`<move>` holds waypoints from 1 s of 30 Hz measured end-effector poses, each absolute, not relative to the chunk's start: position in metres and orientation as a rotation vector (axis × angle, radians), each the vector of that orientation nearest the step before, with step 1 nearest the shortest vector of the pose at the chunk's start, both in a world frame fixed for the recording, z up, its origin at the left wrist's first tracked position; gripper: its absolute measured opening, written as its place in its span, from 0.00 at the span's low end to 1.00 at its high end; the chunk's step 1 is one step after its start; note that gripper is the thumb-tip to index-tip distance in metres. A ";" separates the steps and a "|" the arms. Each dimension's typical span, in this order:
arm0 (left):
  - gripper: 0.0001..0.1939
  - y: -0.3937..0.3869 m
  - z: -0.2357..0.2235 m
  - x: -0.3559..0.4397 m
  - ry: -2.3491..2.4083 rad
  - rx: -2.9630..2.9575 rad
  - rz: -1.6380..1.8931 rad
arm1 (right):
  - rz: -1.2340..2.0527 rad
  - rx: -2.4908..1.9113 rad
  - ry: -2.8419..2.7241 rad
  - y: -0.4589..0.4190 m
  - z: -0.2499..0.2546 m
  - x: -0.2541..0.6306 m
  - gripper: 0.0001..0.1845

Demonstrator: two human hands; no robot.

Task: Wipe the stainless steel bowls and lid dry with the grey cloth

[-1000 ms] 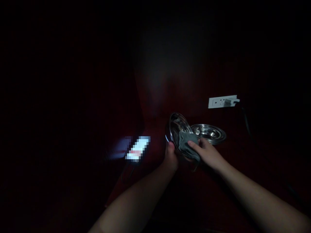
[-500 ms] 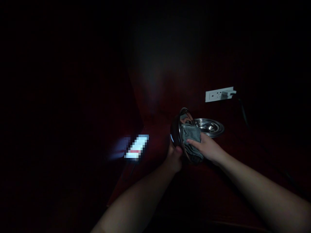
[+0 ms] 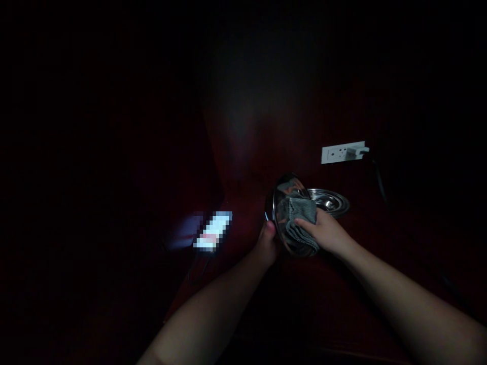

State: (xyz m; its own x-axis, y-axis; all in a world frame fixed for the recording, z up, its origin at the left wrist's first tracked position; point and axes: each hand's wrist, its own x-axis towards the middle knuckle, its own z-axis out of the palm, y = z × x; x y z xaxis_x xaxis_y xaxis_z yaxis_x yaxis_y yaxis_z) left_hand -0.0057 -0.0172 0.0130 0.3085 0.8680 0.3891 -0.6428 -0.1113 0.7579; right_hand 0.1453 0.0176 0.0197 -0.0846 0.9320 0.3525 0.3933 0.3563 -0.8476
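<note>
A shiny metal bowl (image 3: 279, 208) is tilted on its side, its inside facing right. My left hand (image 3: 268, 243) grips it from the left and below, thumb near the rim, the other fingers hidden behind the bowl. In my right hand (image 3: 329, 232) is a folded grey cloth (image 3: 302, 210), pinched under the thumb and held against the inside of the bowl. The bowl's inner wall mirrors the cloth and some skin. Just behind my right hand, shiny round metal dishware (image 3: 337, 203) with a wide rim rests on the dark red surface, partly covered by hand and cloth.
A lit phone-like screen (image 3: 213, 232), pixelated, lies to the left with a thin cable near it. On the back wall is a white socket plate (image 3: 335, 154) with a plug (image 3: 357, 150) and a dark cord (image 3: 379, 180) hanging down. Much of the surroundings is too dark to make out.
The bowl has turned so more of its inside faces me. My left thumb sits higher and further left on it. The cloth stays against the inside, moved only slightly.
</note>
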 end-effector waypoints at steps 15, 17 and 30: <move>0.48 -0.007 0.000 -0.013 0.288 1.173 1.329 | 0.553 -1.237 -1.625 0.013 0.023 0.146 0.20; 0.48 -0.006 0.000 -0.012 0.261 1.176 1.310 | 0.523 -1.290 -1.616 0.013 0.023 0.147 0.18; 0.44 -0.016 0.023 -0.011 0.255 1.136 1.267 | 0.518 -1.272 -1.638 0.016 0.026 0.149 0.16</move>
State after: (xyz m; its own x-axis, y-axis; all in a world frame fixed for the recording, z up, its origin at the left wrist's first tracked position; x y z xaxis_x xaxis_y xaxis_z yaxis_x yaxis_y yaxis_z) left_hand -0.0115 -0.0165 0.0230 0.3520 0.8405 0.4120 -0.6154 -0.1238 0.7784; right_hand 0.1487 0.0156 0.0262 0.0074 0.9053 0.4247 0.4967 0.3653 -0.7873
